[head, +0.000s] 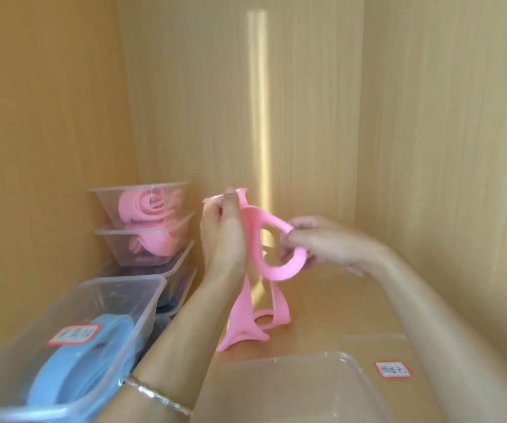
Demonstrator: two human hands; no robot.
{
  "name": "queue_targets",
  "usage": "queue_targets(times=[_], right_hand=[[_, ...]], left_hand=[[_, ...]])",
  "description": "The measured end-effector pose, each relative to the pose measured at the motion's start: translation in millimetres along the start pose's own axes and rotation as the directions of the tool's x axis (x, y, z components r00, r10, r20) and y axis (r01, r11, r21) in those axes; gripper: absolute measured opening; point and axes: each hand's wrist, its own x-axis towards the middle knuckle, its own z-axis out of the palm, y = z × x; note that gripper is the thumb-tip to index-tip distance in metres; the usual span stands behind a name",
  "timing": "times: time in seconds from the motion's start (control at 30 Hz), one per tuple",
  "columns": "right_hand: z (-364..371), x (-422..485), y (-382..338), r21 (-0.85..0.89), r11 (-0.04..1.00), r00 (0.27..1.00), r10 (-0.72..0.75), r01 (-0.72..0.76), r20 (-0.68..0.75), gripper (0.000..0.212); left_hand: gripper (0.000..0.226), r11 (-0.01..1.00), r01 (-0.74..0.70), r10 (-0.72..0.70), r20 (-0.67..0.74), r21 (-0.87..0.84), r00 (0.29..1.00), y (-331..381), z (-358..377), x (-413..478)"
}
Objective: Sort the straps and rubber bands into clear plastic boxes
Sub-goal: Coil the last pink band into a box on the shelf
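One box (276, 359), two hands (223, 236) (322, 242), one pink strap (290, 268)

Clear boxes (142, 193): six at least, the low ones in the pile hard to tell apart. One pink strap (279, 273) out in the open, one blue strap (63, 367) that I can make out, boxed. Two red-edged labels (73, 334). One bracelet (154, 395).

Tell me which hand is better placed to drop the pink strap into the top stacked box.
Probably the left. The left hand holds the pink silicone strap by its upper end, nearer the top clear plastic box of pink straps; the right hand pinches a loop farther away.
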Motion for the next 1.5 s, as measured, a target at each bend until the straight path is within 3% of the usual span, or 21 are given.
queue_targets(times=[0.13, 0.2, 0.33, 0.43, 0.5, 0.6, 0.7, 0.83, 0.9, 0.97, 1.2, 1.33, 1.43, 1.5], right_hand=[[-28.4, -6.3, 1.7, 0.125, 0.976, 0.935, -0.127, 0.176, -0.33, 0.009], [-38.4, -11.0, 3.7, 0.184, 0.953, 0.911, -0.155, 0.239, -0.381, 0.006], [-41.2, -17.6, 4.1, 0.207, 0.958, 0.954, -0.139, 0.197, -0.264, 0.015], [-37.5, -15.8, 3.1, 0.129, 0.982, 0.966, -0.104, 0.137, -0.236, 0.019], [-37.0, -14.0, 2.8, 0.1, 0.987, 0.961, -0.098, 0.127, -0.257, 0.018], [-37.5, -11.9, 1.6, 0.066, 0.978, 0.94, -0.172, 0.199, -0.295, 0.007], [-34.4, -7.8, 3.2, 0.042, 0.972, 0.929, -0.208, 0.231, -0.306, 0.025], [-32.0, -1.8, 6.1, 0.014, 0.968, 0.85, -0.214, 0.251, -0.481, 0.044], [-33.2, -0.5, 8.6, 0.004, 0.965, 0.824, -0.223, 0.263, -0.521, 0.026], [-35.1, -1.3, 9.6, -0.032, 0.964, 0.822, -0.241, 0.263, -0.515, 0.01], [-33.3, -1.6, 10.2, 0.098, 0.965, 0.865, -0.168, 0.241, -0.474, 0.01], [-32.4, 2.6, 8.6, 0.072, 0.961, 0.824, -0.19, 0.267, -0.533, 0.01], [-29.9, 2.5, 5.8, 0.045, 0.966, 0.84, -0.199, 0.256, -0.504, 0.014], [-29.4, 0.4, 2.6, 0.025, 0.968, 0.848, -0.207, 0.251, -0.488, 0.016]], left_hand=[[0.033, 1.0, -0.01, 0.011, -0.073, 0.018, 0.997, 1.8, -2.0, 3.2], [0.03, 0.997, -0.059, 0.064, -0.087, 0.056, 0.994, 0.6, -2.6, 3.4], [0.015, 0.985, -0.106, 0.11, -0.026, 0.137, 0.994, -4.2, -0.3, 0.8], [0.032, 0.993, -0.048, 0.041, 0.064, 0.111, 0.997, -6.3, 3.7, -2.8], [0.043, 0.993, -0.008, -0.009, 0.149, 0.114, 0.989, -5.4, 3.6, -3.9], [0.024, 0.993, -0.009, -0.022, 0.259, 0.118, 0.966, -4.5, 3.7, -6.0], [0.016, 0.994, 0.017, -0.058, 0.389, 0.107, 0.919, -3.8, 3.6, -10.0], [0.024, 0.988, 0.073, -0.134, 0.535, 0.134, 0.834, 1.2, 1.2, -11.4], [0.025, 0.987, 0.089, -0.152, 0.573, 0.137, 0.805, 3.5, 0.0, -12.1], [0.025, 0.987, 0.106, -0.159, 0.602, 0.123, 0.783, 3.7, 0.0, -12.5], [0.013, 0.986, 0.113, -0.166, 0.654, 0.124, 0.738, 2.8, 1.2, -13.8], [0.051, 0.982, 0.057, -0.166, 0.682, 0.18, 0.713, 1.7, 1.6, -12.3], [0.025, 0.977, 0.03, -0.171, 0.686, 0.212, 0.707, 3.1, 0.8, -14.6], [0.015, 0.974, 0.016, -0.164, 0.649, 0.227, 0.743, 2.8, 0.4, -14.9]])
